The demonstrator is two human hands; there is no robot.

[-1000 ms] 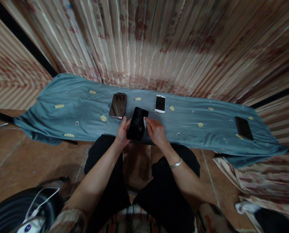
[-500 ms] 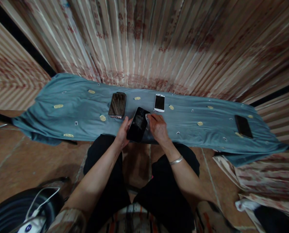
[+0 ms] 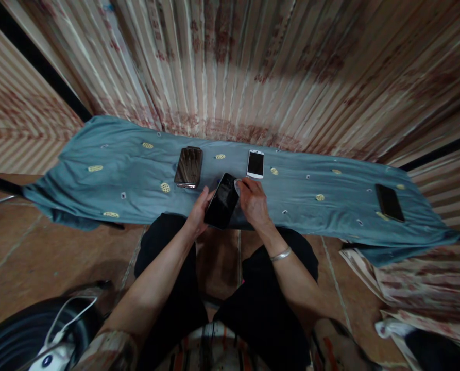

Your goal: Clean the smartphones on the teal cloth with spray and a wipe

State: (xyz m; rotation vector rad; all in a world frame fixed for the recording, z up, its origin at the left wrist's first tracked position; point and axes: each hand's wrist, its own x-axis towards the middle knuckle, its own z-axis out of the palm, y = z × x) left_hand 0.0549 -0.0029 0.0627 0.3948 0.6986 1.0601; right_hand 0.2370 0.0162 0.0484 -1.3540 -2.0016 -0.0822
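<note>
A black smartphone (image 3: 222,202) is tilted in my left hand (image 3: 199,211), which grips it along its left edge with the thumb on the near side. My right hand (image 3: 254,202) pinches a small white wipe (image 3: 236,183) against the phone's upper right edge; most of the wipe is hidden by the fingers. Beyond the held phone, a white smartphone (image 3: 255,164) lies face up on the teal cloth (image 3: 291,206). To the left lies a stack of dark, glossy phones (image 3: 188,167).
Another dark phone (image 3: 390,202) rests at the cloth's right end. Pleated curtains (image 3: 222,67) rise behind, with black poles (image 3: 40,62) at the sides. A coiled black hose (image 3: 17,330) and a white device with a cable (image 3: 54,356) sit at lower left.
The right hand with the wipe has shifted slightly along the phone's upper right edge. The phone's screen is turned a little, and its pale smear looks fainter.
</note>
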